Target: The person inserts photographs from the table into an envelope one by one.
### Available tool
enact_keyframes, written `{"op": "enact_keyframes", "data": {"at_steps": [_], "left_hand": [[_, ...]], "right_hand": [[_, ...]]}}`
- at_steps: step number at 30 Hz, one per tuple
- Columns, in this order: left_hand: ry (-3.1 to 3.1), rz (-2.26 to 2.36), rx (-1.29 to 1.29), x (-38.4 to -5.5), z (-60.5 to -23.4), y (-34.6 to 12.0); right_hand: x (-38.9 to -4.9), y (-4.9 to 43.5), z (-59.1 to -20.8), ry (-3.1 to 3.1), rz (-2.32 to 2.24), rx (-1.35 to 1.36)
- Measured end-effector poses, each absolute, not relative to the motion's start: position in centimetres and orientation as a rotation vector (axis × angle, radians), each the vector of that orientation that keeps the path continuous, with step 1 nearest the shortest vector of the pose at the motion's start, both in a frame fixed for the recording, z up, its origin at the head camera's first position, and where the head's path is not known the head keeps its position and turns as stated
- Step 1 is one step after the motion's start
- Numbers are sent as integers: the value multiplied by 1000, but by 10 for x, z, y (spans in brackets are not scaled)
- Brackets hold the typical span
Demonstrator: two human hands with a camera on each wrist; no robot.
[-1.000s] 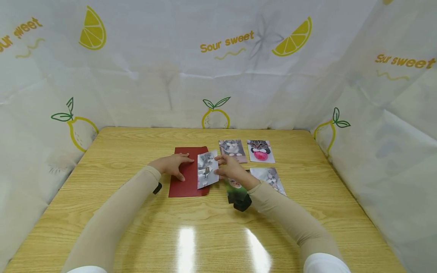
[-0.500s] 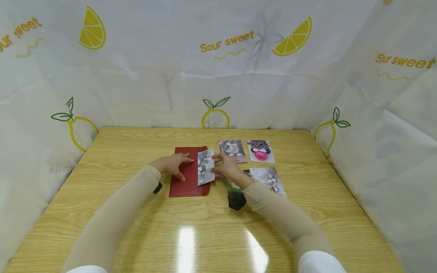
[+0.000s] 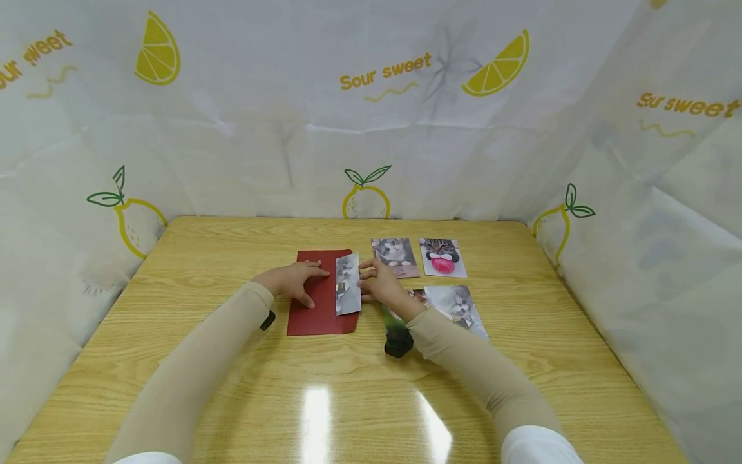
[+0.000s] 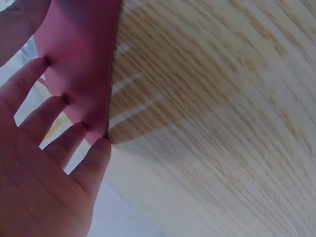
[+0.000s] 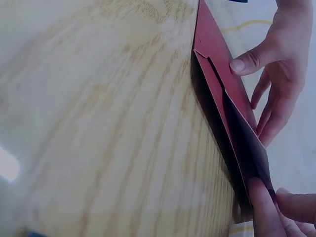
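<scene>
A red envelope (image 3: pixel 313 319) lies on the table with its mouth to the right. My left hand (image 3: pixel 292 281) rests on it with fingers spread; in the left wrist view those fingertips touch the envelope's edge. A photo card (image 3: pixel 348 299) of a grey-and-white animal sticks partly out of the mouth, its left part hidden inside. My right hand (image 3: pixel 382 283) pinches the card's outer edge between thumb and fingers. From the right wrist view, the envelope (image 5: pixel 224 57) gapes slightly, and the card (image 5: pixel 253 150) looks dark within the opening.
Beyond my right hand lie a grey-and-white cat photo (image 3: pixel 394 252) and a tabby photo with a pink ball (image 3: pixel 442 258). Nearer are another grey animal photo (image 3: pixel 458 303) and a green photo (image 3: pixel 390 317), partly covered by my right arm. A lemon-print sheet (image 3: pixel 261 154) stands behind the table.
My right hand has moved left with the photo card, and less of the card shows outside the envelope. My left hand has stayed in place.
</scene>
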State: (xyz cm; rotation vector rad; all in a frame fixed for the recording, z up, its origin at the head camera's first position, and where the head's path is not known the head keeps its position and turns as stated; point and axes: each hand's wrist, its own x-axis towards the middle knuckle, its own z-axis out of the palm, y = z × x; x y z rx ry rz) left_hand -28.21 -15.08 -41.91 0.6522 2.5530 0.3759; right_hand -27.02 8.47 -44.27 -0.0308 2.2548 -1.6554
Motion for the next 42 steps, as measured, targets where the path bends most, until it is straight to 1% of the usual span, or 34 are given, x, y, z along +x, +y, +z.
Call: {"op": "enact_keyframes", "data": {"at_steps": [42], "left_hand": [[2553,407,639,-281,-419,-152]], "right_hand": [[-272,56,-446,2353,-1506,-109]]}}
